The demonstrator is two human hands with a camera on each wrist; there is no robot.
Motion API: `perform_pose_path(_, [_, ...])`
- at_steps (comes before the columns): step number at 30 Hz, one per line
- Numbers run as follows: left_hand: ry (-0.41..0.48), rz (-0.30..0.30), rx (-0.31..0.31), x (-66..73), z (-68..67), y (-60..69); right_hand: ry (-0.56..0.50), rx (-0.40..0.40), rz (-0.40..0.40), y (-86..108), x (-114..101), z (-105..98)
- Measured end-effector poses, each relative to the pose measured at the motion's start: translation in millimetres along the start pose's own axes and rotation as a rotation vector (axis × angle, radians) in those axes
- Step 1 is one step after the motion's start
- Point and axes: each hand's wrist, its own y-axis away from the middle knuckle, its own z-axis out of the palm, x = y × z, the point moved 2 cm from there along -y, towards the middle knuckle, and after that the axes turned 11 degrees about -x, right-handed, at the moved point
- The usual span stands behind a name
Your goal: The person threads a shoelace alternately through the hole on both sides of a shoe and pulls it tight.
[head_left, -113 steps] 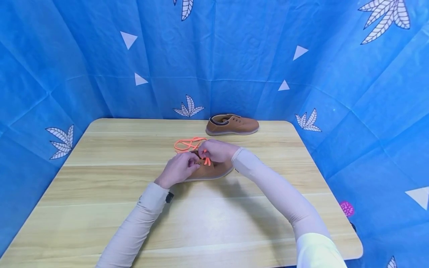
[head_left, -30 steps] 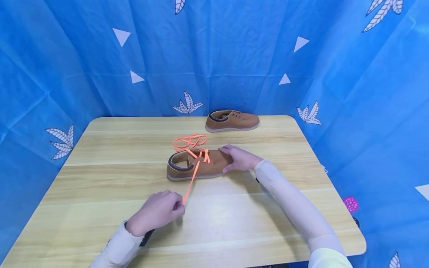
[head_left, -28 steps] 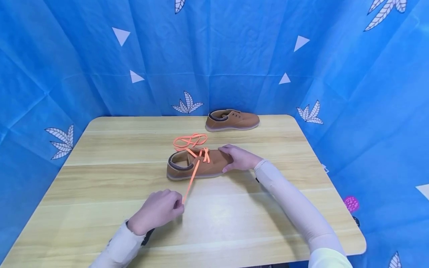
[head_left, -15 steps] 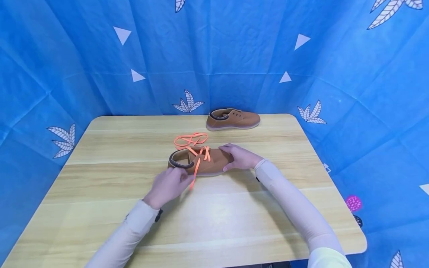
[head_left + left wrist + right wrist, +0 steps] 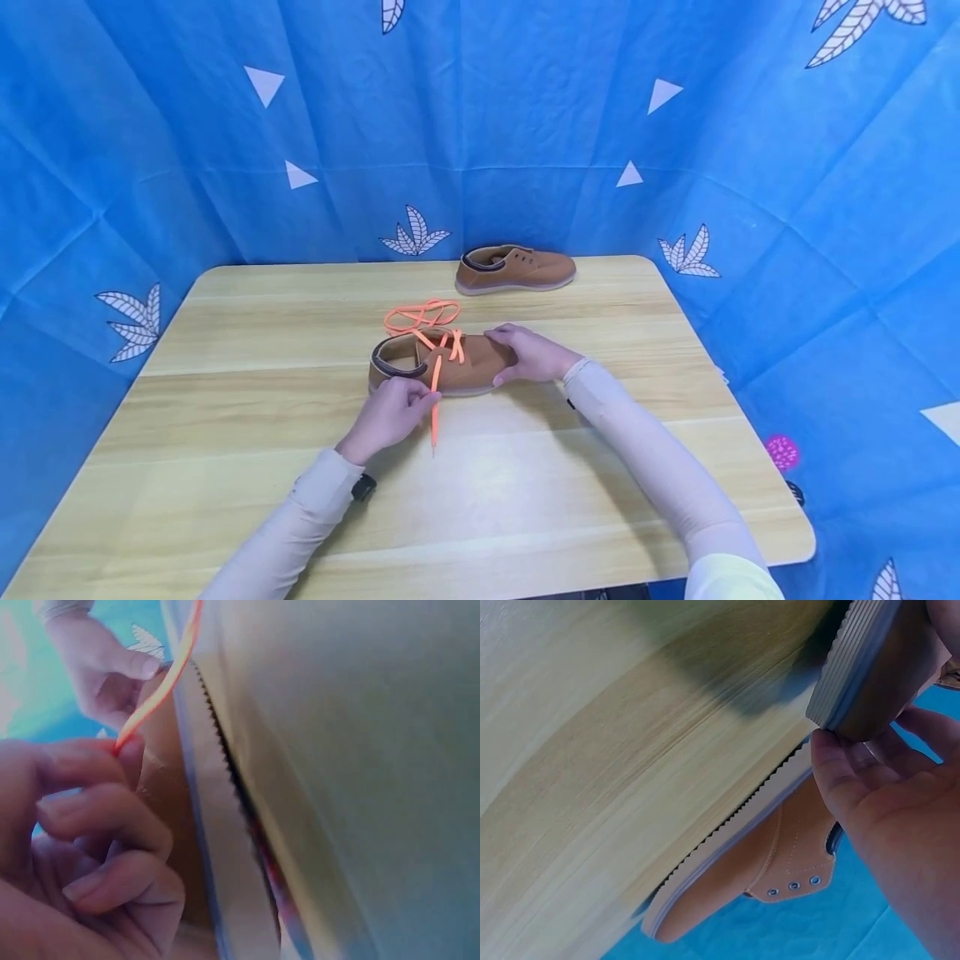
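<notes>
A brown shoe (image 5: pixel 480 358) lies mid-table, its toe to the right, with an orange lace (image 5: pixel 436 375) through its eyelets. My left hand (image 5: pixel 386 417) is at the shoe's near side and pinches that lace between thumb and forefinger; the lace's tip hangs past the fingers over the table. In the left wrist view the lace (image 5: pixel 161 690) runs up from the fingertips of my left hand (image 5: pixel 97 825). My right hand (image 5: pixel 532 354) grips the shoe's toe, thumb on the near side. The right wrist view shows the right hand (image 5: pixel 900 780) around the toe (image 5: pixel 877 675).
A second brown shoe (image 5: pixel 517 271), with no lace in its eyelets, stands at the back edge of the wooden table (image 5: pixel 247 333). Loops of orange lace (image 5: pixel 420 312) lie just behind the nearer shoe. A blue patterned curtain (image 5: pixel 465 125) surrounds the table.
From the front of the table, my left hand has moved back up to the shoe, and the taut lace now hangs down at its side. Earlier both hands were at the eyelets; the right has moved to the toe.
</notes>
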Motion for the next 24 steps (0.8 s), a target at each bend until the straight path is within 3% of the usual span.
perform_pose_path(3, [0.035, 0.017, -0.073, -1.1, -4.8, 6.2, 0.001, -0.007, 0.006, -1.4, 1.0, 0.5])
perform_pose_path(7, [0.016, 0.034, -0.141, -4.9, -10.1, 13.2, 0.006, -0.008, 0.008, -2.3, 1.8, 0.7])
perform_pose_path(13, [-0.046, -0.006, -0.230, -13.8, -12.6, 20.6, 0.001, -0.032, 0.001, -4.2, -0.5, -3.3])
perform_pose_path(18, [-0.117, -0.054, -0.235, -16.9, -13.0, 24.8, -0.012, -0.051, -0.030, -16.6, -14.2, -22.6])
perform_pose_path(21, [-0.156, -0.084, -0.223, -17.1, -13.1, 27.7, -0.063, -0.028, -0.047, -35.2, -34.4, -35.3])
perform_pose_path(24, [-0.177, -0.109, -0.205, -17.8, -12.2, 30.5, -0.135, -0.054, -0.056, -60.4, -57.1, -41.6])
